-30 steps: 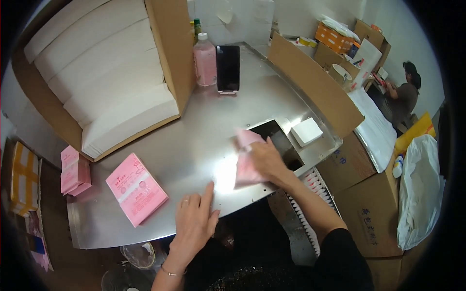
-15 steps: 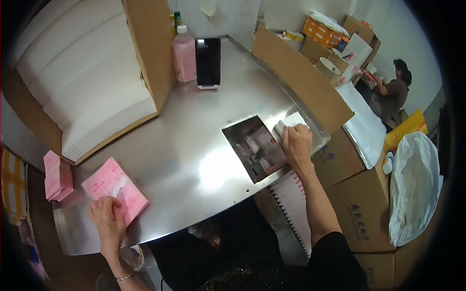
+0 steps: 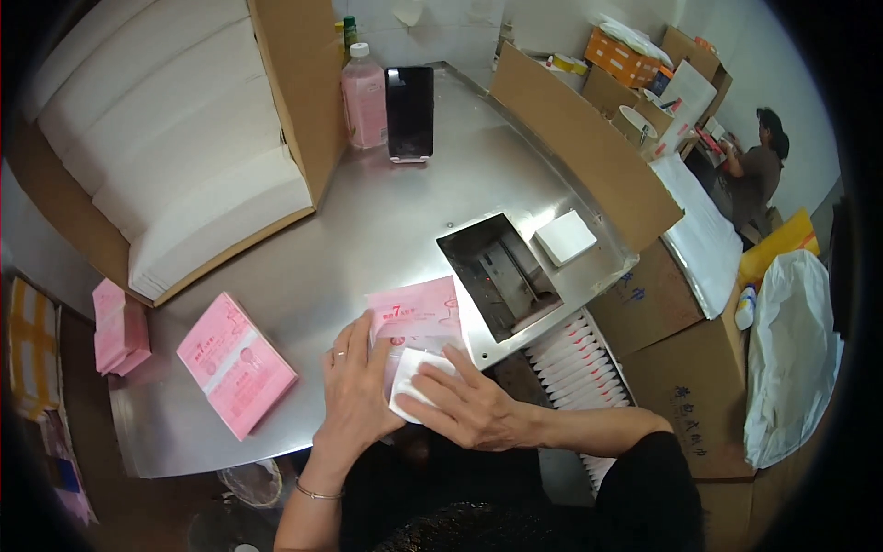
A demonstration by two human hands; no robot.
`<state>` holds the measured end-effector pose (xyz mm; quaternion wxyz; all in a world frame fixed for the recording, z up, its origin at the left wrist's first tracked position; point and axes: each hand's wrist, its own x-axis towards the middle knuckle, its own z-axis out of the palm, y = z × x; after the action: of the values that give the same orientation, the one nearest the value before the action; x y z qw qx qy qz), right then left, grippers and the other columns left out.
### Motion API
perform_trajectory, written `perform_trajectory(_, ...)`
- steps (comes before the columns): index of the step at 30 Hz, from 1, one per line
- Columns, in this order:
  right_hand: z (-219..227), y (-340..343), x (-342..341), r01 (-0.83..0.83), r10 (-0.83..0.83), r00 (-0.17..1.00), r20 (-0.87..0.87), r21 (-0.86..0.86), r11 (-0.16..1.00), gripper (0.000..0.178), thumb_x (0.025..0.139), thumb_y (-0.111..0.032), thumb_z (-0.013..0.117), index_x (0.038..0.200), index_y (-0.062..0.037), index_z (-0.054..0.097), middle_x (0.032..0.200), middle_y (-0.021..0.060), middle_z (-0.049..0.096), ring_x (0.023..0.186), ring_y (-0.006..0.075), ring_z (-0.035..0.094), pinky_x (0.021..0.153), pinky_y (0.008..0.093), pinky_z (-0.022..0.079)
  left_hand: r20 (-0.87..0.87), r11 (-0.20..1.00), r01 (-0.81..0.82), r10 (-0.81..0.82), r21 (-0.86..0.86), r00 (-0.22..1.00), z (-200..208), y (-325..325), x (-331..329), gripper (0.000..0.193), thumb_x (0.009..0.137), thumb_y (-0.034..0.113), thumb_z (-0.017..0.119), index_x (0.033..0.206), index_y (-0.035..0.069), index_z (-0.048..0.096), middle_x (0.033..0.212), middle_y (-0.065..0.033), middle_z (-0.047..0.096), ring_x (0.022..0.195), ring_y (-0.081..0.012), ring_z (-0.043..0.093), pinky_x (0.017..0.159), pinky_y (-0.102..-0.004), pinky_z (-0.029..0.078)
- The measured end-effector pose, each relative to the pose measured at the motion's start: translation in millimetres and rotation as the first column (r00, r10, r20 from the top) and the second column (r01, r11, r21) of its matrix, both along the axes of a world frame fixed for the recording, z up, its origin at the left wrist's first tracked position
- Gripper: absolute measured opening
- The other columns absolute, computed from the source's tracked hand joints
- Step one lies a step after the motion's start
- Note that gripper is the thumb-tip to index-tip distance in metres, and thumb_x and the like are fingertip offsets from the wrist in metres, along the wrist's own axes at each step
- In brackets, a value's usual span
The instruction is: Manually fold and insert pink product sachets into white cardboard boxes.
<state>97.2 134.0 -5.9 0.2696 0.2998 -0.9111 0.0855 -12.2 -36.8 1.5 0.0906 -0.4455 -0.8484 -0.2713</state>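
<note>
Near the front edge of the metal table my left hand grips the left side of a thin pink plastic wrapper with printing on it. From the right, my right hand presses a small folded wad of white tissues against the wrapper's near end, its fingers spread over the top. Whether the tissues are inside the wrapper I cannot tell. A flat stack of the same pink wrappers lies to the left. Another white tissue stack sits beside a rectangular opening in the tabletop.
A large carton of white tissues stands at the left, with pink packs below it. A pink bottle and a dark phone stand at the back. Below the table's right side sits a row of filled packs. Someone works far right.
My left hand has moved right from the wrapper stack and now holds one wrapper. My right hand has come back from beside the opening with tissues. The pink item in the opening is gone.
</note>
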Motion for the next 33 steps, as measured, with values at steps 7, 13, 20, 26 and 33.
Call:
perform_trajectory(7, -2, -10, -74, 0.294, -0.287, 0.952, 0.102, -0.053, 0.954, 0.020, 0.074, -0.005, 0.060, 0.093, 0.0028, 0.064, 0.087, 0.0171, 0.060, 0.082, 0.0337, 0.060, 0.109, 0.0570, 0.036, -0.156, 0.987, -0.149, 0.139, -0.058, 0.978, -3, 28, 0, 0.072, 0.071, 0.035, 0.075, 0.132, 0.003, 0.053, 0.155, -0.0256, 0.032, 0.141, -0.0472, 0.031, 0.107, -0.0604, 0.028)
perform_trajectory(13, 12, 111, -37, 0.776, -0.791, 0.609, -0.059, -0.162, 0.609, 0.018, 0.085, -0.008, 0.062, 0.098, 0.0032, 0.065, 0.087, 0.0149, 0.058, 0.089, 0.0327, 0.058, 0.085, 0.0454, 0.046, -0.200, 0.950, -0.300, 0.277, -0.091, 0.940, -5, 11, -2, 0.044, 0.081, 0.024, 0.067, 0.123, 0.012, 0.063, 0.123, -0.0178, 0.056, 0.106, -0.0366, 0.051, 0.086, -0.0498, 0.036)
perform_trajectory(20, -19, 185, -31, 0.864, -0.869, 0.493, 0.052, -0.150, 0.481, 0.018, 0.089, -0.012, 0.065, 0.104, -0.0024, 0.069, 0.090, 0.0159, 0.059, 0.089, 0.0317, 0.057, 0.079, 0.0458, 0.045, -0.117, 0.921, -0.322, 0.303, -0.219, 0.946, 4, 20, -3, 0.045, 0.080, 0.037, 0.072, 0.115, 0.010, 0.064, 0.110, -0.0167, 0.054, 0.103, -0.0362, 0.049, 0.085, -0.0474, 0.037)
perform_trajectory(26, -21, 191, -28, 0.769, -0.807, 0.591, -0.002, -0.301, 0.564, 0.028, 0.083, 0.000, 0.063, 0.111, -0.0013, 0.068, 0.099, 0.0178, 0.064, 0.095, 0.0346, 0.059, 0.081, 0.0441, 0.047, -0.110, 0.969, -0.206, 0.192, -0.135, 0.975, -7, 17, -9, 0.045, 0.083, 0.036, 0.071, 0.113, 0.003, 0.062, 0.115, -0.0178, 0.056, 0.100, -0.0349, 0.053, 0.080, -0.0469, 0.043)
perform_trajectory(33, 6, 65, -22, 0.312, -0.322, 0.936, -0.140, -0.087, 0.946, 0.041, 0.077, -0.006, 0.064, 0.118, 0.0005, 0.062, 0.119, 0.0206, 0.062, 0.111, 0.0401, 0.062, 0.089, 0.0478, 0.054, 0.112, 0.998, 0.066, -0.064, -0.014, 0.992, -10, 16, 8, 0.049, 0.075, 0.017, 0.069, 0.122, 0.004, 0.060, 0.106, -0.0167, 0.055, 0.094, -0.0340, 0.053, 0.078, -0.0451, 0.044)
